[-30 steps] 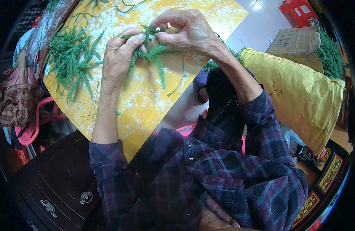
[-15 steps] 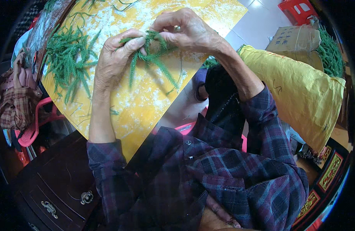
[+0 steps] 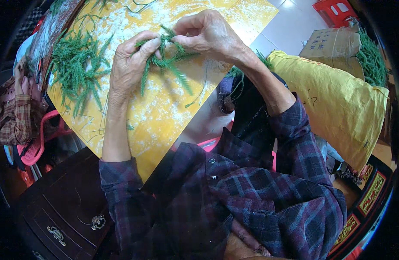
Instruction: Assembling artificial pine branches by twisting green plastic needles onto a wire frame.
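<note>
Two hands point(image 3: 129, 64), green sprig point(image 3: 165, 64) between them

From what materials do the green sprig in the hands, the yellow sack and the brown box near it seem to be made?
Green sprig: probably plastic, matte; its colour is even and its leaflets regular, though real foliage is possible.
Yellow sack: perhaps woven plastic or coated paper, faintly glossy; it shows soft creases.
Brown box: most likely cardboard, dull, with flat tan panels.

The yellow tabletop point(image 3: 149, 145) is dusted with white flecks point(image 3: 138, 106); feathery green sprigs point(image 3: 78, 63) heap at nine o'clock, thin stems point(image 3: 83, 116) scatter toward eight, and a green strand point(image 3: 138, 11) curls near twelve.
</note>
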A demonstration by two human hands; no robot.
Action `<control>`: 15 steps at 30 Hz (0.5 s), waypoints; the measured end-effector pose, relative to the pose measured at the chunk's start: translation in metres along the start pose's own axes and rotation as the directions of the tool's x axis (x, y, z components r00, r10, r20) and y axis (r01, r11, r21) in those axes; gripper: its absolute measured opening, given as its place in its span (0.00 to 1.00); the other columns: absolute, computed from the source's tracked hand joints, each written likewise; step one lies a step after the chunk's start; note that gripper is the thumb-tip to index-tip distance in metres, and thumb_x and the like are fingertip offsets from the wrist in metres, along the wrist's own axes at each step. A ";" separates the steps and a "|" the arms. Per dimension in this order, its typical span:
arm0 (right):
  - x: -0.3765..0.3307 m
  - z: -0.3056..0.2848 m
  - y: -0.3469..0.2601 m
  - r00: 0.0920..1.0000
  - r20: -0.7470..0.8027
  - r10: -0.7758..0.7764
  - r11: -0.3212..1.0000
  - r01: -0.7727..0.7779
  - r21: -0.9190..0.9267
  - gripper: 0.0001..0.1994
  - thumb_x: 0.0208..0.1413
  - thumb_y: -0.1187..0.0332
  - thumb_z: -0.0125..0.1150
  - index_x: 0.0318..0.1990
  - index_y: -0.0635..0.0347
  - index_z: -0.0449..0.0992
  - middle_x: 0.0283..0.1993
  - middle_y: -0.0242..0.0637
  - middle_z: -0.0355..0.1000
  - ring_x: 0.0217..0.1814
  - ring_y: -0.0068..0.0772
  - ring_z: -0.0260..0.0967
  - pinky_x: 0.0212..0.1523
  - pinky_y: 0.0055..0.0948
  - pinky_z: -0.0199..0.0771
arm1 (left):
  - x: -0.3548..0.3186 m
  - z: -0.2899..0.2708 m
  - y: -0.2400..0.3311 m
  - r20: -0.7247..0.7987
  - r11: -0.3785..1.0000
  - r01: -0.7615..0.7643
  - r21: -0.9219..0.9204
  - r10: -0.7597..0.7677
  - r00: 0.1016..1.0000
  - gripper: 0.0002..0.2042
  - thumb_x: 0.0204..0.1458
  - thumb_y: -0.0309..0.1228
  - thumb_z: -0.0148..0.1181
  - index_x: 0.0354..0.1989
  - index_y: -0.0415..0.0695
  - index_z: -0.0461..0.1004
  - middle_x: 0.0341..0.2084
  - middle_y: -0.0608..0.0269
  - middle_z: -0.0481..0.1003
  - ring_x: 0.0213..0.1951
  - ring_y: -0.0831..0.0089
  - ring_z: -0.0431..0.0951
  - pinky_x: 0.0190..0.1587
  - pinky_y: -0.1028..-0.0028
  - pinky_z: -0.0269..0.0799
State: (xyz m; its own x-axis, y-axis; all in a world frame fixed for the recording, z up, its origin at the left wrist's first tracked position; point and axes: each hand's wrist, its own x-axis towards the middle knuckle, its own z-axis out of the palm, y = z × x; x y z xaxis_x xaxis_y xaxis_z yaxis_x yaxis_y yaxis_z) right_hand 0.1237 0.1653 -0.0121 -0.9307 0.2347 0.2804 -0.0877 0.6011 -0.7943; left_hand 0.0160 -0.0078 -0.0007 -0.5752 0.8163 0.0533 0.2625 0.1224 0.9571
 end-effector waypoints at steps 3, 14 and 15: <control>0.003 0.000 0.005 0.996 0.087 -0.024 0.988 0.010 0.151 0.09 0.44 0.67 0.61 0.32 0.62 0.79 0.21 0.38 0.73 0.23 0.24 0.70 0.27 0.25 0.70 | 0.001 -0.003 -0.003 0.047 0.998 0.011 -0.070 -0.008 0.999 0.08 0.54 0.29 0.55 0.36 0.37 0.75 0.21 0.69 0.72 0.27 0.83 0.70 0.32 0.81 0.66; 0.013 -0.004 0.012 0.966 0.239 -0.100 0.958 0.029 0.284 0.11 0.54 0.66 0.57 0.38 0.65 0.77 0.29 0.35 0.74 0.32 0.24 0.70 0.35 0.26 0.71 | 0.001 -0.002 -0.003 0.008 0.985 0.022 -0.170 -0.021 1.000 0.08 0.55 0.31 0.55 0.35 0.40 0.76 0.20 0.69 0.72 0.26 0.83 0.70 0.31 0.82 0.66; 0.013 -0.004 0.013 0.965 0.238 -0.106 0.958 0.035 0.284 0.11 0.54 0.66 0.57 0.38 0.65 0.77 0.29 0.35 0.74 0.32 0.24 0.70 0.35 0.26 0.71 | 0.000 -0.001 -0.001 -0.038 0.984 0.086 -0.155 -0.093 0.995 0.08 0.55 0.31 0.55 0.35 0.40 0.76 0.20 0.69 0.72 0.26 0.84 0.70 0.30 0.82 0.65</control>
State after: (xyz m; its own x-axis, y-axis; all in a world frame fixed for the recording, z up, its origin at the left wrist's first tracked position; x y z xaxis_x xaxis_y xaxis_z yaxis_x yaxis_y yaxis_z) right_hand 0.1118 0.1792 -0.0161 -0.9738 -0.0189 0.2267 -0.2176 0.3670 -0.9044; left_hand 0.0149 -0.0091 -0.0009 -0.6263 0.7791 -0.0255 0.0886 0.1037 0.9907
